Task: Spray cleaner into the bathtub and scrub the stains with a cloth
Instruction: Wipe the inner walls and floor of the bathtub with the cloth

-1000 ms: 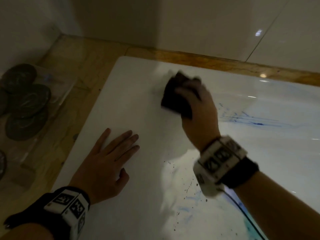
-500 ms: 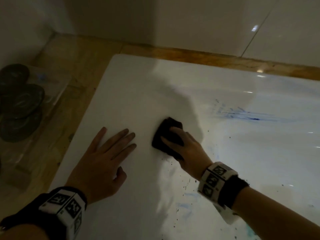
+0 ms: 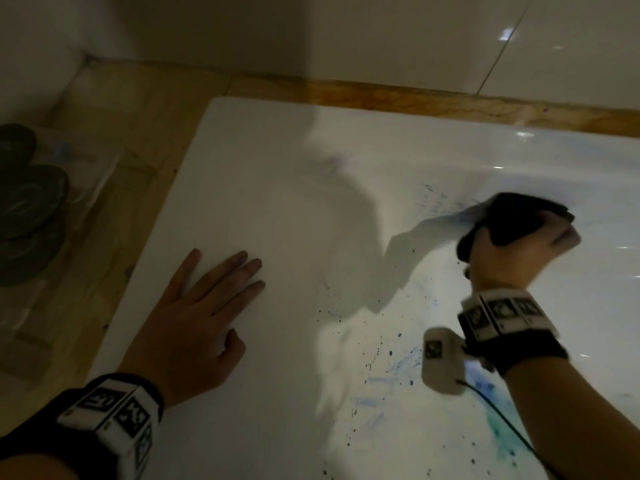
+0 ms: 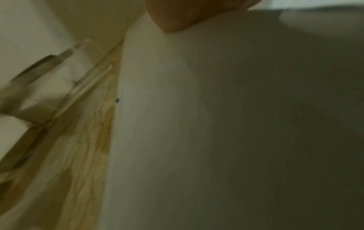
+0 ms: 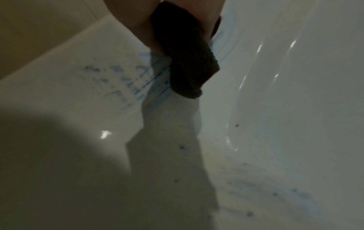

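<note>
My right hand (image 3: 519, 244) grips a dark cloth (image 3: 516, 216) and holds it against the white bathtub (image 3: 277, 168) at the right, over faint blue streaks (image 3: 440, 199). In the right wrist view the dark cloth (image 5: 187, 62) hangs from the hand beside blue stains (image 5: 126, 82). Dark specks and blue-green smears (image 3: 391, 368) mark the tub nearer me. My left hand (image 3: 204, 306) lies flat, fingers straight, on the tub's broad white rim. In the left wrist view only the heel of my left hand (image 4: 187, 14) shows above the rim (image 4: 197, 124).
A yellow-brown tiled ledge (image 3: 121, 116) runs round the tub, with pale wall tiles (image 3: 381, 36) behind. A clear tray with several dark round objects (image 3: 27, 202) stands on the ledge at the left.
My right hand has swept the cloth from beside the left hand out to the right, onto the blue streaks. The left hand has stayed flat in place.
</note>
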### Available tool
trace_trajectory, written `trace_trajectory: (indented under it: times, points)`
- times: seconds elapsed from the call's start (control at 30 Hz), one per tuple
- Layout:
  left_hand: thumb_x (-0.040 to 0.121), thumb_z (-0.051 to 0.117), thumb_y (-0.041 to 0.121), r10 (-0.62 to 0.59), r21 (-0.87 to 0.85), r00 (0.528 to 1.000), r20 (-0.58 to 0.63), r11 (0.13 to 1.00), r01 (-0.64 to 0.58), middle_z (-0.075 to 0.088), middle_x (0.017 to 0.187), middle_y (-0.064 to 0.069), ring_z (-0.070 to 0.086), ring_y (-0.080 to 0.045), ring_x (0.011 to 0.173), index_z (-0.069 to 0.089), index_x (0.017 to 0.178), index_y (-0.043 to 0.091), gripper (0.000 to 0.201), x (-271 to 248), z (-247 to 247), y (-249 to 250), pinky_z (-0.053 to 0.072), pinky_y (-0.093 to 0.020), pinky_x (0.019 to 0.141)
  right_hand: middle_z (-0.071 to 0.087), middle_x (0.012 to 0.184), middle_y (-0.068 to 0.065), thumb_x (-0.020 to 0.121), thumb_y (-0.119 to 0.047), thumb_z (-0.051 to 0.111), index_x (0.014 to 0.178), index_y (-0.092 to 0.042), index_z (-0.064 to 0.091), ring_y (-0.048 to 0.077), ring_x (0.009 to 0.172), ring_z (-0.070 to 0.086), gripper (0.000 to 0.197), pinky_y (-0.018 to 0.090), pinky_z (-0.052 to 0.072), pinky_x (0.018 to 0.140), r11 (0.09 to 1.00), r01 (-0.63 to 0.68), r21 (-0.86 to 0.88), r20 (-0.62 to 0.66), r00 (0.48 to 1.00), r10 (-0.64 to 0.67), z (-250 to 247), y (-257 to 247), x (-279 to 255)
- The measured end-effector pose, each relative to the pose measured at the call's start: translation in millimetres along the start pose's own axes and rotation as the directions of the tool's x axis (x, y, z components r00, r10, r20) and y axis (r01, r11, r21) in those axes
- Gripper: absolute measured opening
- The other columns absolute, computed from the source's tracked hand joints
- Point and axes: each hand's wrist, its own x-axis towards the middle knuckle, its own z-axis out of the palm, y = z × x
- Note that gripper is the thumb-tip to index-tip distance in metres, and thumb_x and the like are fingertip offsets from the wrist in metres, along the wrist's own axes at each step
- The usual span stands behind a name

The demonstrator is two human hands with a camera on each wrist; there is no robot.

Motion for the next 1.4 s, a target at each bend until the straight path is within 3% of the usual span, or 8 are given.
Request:
trace_trajectory:
  times: [0.3,0.47,0.67,0.8,0.9,1.07,1.27,1.4]
  points:
    - [0.075,0.04,0.025,-0.005,0.012,1.0,-0.001,1.0,0.005,0.038,0.146,-0.004,0.029,-0.017,0.137,0.057,0.128,0.01,0.058,-0.6,0.8,0.1,0.015,-0.052,0.114,0.021,0.139,0.019,0.077,0.007,0.051,0.132,0.007,0.03,0.035,0.129,0.03,0.059,0.027,0.025,0.109,0.963,-0.248,0.101,0.183,0.956,0.228,52.7,-46.5,-41.8]
    - [0.074,0.039,0.025,-0.004,0.02,1.0,0.003,1.0,0.004,0.039,0.145,-0.005,0.029,-0.019,0.137,0.057,0.127,0.008,0.058,-0.4,-0.3,1.3,0.013,-0.052,0.114,0.019,0.149,0.017,0.086,-0.003,0.053,0.139,-0.005,0.036,0.039,0.134,0.024,0.056,0.038,0.025,0.107,0.999,0.011,0.04,0.51,0.86,-0.03,60.2,-56.3,-87.6]
    - [0.074,0.039,0.026,-0.01,0.025,0.999,0.052,1.0,0.009,0.037,0.146,-0.004,0.027,-0.019,0.138,0.057,0.128,0.009,0.059,0.3,-2.6,1.8,0.012,-0.05,0.115,0.035,0.136,0.011,0.081,-0.004,0.06,0.113,-0.01,0.057,0.03,0.111,0.049,0.032,0.037,0.047,0.097,0.874,0.479,0.078,0.917,0.309,-0.252,18.4,15.8,-93.8]
    - [0.074,0.039,0.027,-0.024,0.021,0.998,0.051,1.0,0.023,0.034,0.148,-0.001,0.017,-0.014,0.143,0.056,0.129,0.011,0.06,1.5,-2.8,2.1,0.01,-0.049,0.116,0.051,0.113,0.021,0.072,-0.002,0.056,0.08,-0.006,0.059,0.034,0.092,0.056,0.009,0.024,0.048,0.075,0.997,0.004,0.075,0.546,0.837,-0.045,-1.2,16.4,-63.1]
    - [0.075,0.038,0.026,-0.018,0.017,0.997,0.072,1.0,0.016,0.036,0.147,-0.003,0.025,-0.016,0.139,0.056,0.129,0.011,0.059,1.0,-2.6,1.2,0.012,-0.05,0.115,0.038,0.117,0.024,0.063,0.003,0.051,0.096,0.007,0.052,0.031,0.11,0.044,0.033,0.016,0.034,0.098,0.981,-0.015,0.191,0.182,0.983,-0.02,10.2,-27.0,-38.5]
    - [0.076,0.038,0.026,-0.024,0.003,0.999,0.029,1.0,0.024,0.038,0.146,-0.003,0.025,-0.016,0.14,0.057,0.128,0.011,0.057,-0.2,-1.7,2.5,0.011,-0.05,0.116,0.035,0.123,0.028,0.06,0.0,0.052,0.093,0.006,0.054,0.04,0.11,0.044,0.034,0.026,0.04,0.101,0.975,0.017,0.223,0.261,0.962,-0.076,53.2,-75.5,-62.2]
    - [0.076,0.038,0.025,-0.022,-0.008,0.999,0.026,1.0,0.022,0.038,0.146,-0.004,0.028,-0.017,0.137,0.057,0.128,0.01,0.057,-0.4,-2.8,1.9,0.011,-0.049,0.116,0.048,0.124,0.012,0.069,0.005,0.061,0.095,-0.004,0.063,0.034,0.104,0.052,0.028,0.027,0.044,0.083,0.847,0.461,0.266,0.837,0.326,-0.44,44.7,-88.4,-66.9]
    - [0.076,0.04,0.024,-0.011,-0.022,1.0,-0.001,1.0,0.011,0.038,0.145,-0.003,0.028,-0.017,0.137,0.058,0.127,0.009,0.056,-0.1,-2.1,1.2,0.011,-0.049,0.116,0.049,0.119,0.015,0.073,-0.001,0.064,0.097,-0.003,0.062,0.014,0.103,0.046,0.023,-0.001,0.036,0.084,0.859,0.413,0.303,0.571,0.643,-0.511,33.3,-97.5,-36.9]
